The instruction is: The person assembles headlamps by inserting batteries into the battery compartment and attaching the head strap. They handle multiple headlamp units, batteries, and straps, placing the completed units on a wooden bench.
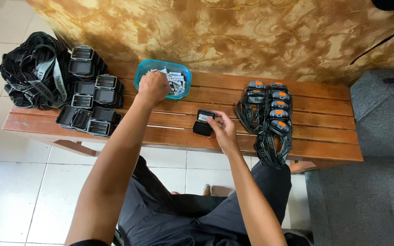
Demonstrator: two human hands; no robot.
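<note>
Teal tub, black headlamps with orange buttons, brown bench.

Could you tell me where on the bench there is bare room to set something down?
Bare bench wood lies between the open black cases and the case at the right hand, and right of the headlamps. The left end is crowded with straps; the left hand fills the blue tub.

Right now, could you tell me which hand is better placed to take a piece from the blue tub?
Left. The left hand is already at the blue tub, while the right hand holds the open black case.
</note>
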